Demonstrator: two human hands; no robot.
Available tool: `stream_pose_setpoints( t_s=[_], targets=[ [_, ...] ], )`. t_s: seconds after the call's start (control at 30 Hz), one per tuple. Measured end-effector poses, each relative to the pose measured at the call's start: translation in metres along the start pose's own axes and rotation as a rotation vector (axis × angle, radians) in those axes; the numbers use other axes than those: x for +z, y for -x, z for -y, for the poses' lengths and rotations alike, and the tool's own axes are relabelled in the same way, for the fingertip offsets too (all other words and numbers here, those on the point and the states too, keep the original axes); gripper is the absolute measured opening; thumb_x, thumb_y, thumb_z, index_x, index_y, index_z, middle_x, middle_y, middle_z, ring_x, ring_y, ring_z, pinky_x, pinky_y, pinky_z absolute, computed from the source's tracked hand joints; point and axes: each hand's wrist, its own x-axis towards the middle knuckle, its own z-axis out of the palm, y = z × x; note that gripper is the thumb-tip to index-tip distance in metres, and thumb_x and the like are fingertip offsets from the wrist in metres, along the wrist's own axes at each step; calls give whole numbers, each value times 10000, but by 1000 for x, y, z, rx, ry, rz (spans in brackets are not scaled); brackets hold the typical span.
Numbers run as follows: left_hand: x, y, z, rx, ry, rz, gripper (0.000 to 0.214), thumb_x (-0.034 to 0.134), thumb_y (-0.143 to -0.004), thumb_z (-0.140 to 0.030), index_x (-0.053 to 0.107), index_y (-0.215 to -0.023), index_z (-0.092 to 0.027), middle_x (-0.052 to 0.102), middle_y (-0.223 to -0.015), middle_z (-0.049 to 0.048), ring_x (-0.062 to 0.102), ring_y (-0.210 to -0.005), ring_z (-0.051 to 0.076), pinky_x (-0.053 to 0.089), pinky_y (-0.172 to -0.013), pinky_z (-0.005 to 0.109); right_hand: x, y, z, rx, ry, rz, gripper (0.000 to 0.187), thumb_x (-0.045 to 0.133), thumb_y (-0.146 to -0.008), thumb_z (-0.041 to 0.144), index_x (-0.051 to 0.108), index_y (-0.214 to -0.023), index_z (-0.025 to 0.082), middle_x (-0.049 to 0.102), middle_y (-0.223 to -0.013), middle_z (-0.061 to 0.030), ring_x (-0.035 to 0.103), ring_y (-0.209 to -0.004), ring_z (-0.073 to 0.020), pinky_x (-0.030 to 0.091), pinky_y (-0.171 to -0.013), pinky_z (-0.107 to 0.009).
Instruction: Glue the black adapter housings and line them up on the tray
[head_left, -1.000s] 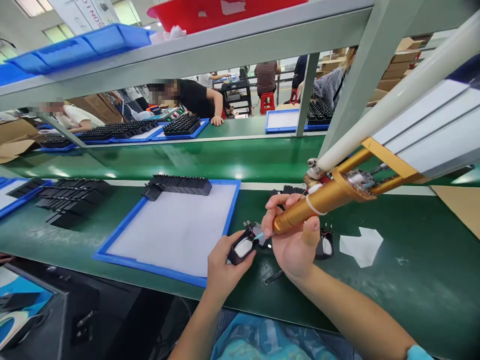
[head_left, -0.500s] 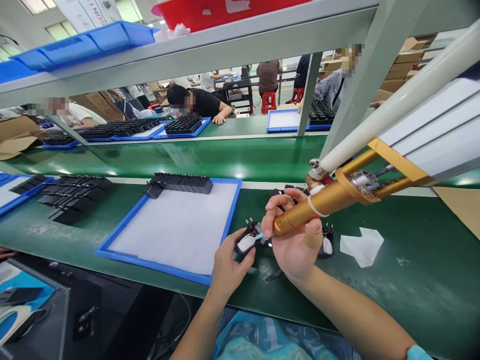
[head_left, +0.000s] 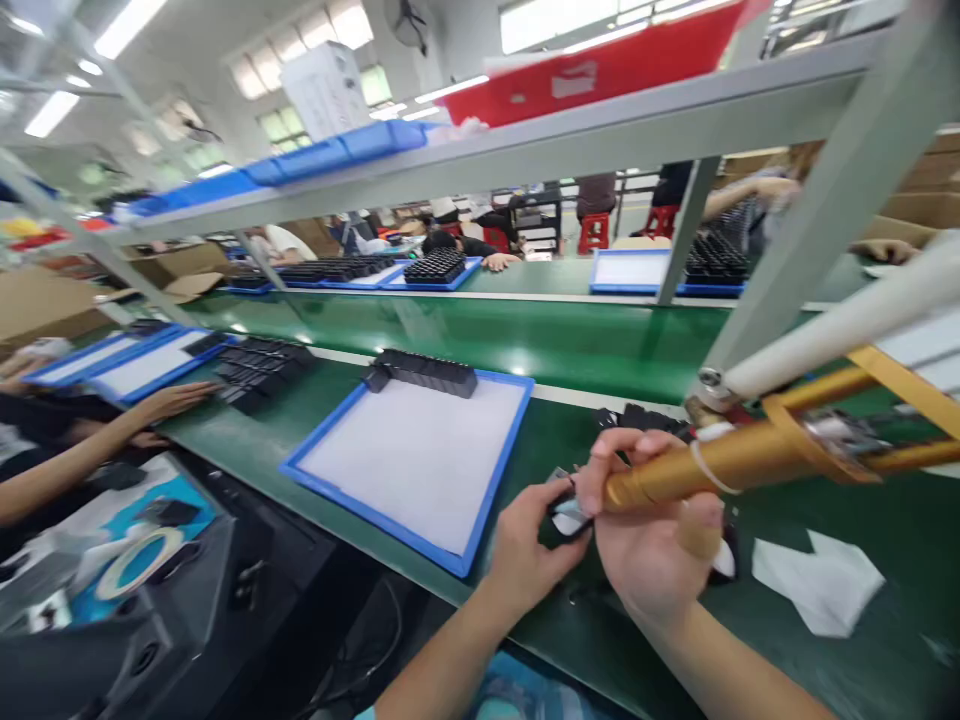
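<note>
My left hand (head_left: pixel 529 540) pinches a small black plug housing (head_left: pixel 568 522) with a white part inside, just above the green bench. My right hand (head_left: pixel 649 555) is wrapped round a gold cylindrical dispensing gun (head_left: pixel 675 475), palm up, a bandage-like wrap on the thumb. The gun points left, and its pale tip reaches into the housing; the exact contact is blurred. Behind my right wrist another black housing (head_left: pixel 726 562) is partly hidden. Beyond the fingers lie more black parts (head_left: pixel 641 418).
A blue-rimmed tray (head_left: pixel 412 465) with a row of black housings (head_left: pixel 433 372) stands to the left. Farther left are stacked black housings (head_left: pixel 262 370) and a co-worker's hand (head_left: pixel 176 400). White paper (head_left: pixel 817 580) lies right. A shelf (head_left: pixel 562 160) crosses overhead.
My view has swung left and up, so the bench appears farther right. The housing and gun stay in my hands, tip still at the housing. A co-worker's arm now shows at left.
</note>
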Motion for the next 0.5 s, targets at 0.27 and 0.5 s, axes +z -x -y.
stream_pose_setpoints(
  t_s=[0.27, 0.5],
  targets=[
    [1, 2, -2, -134, -12, -28, 479, 726, -693, -221, 621, -1160, -218, 728, -1050, 38, 690, -932, 231, 536, -833, 343, -5, -3, 0, 24, 2, -53, 549, 575, -742, 667, 586, -1083, 236, 602, -843, -16, 528, -491, -128, 421, -496, -301],
    [-9, 18, 29, -288, -93, 32, 482, 729, -692, -239, 614, -1161, -232, 658, -1063, 64, 634, -978, 244, 509, -876, 390, -27, -4, -15, 42, -20, -81, 648, 551, -689, 744, 593, -1101, 245, 608, -866, -45, 525, -512, -155, 411, -485, -321]
  ],
)
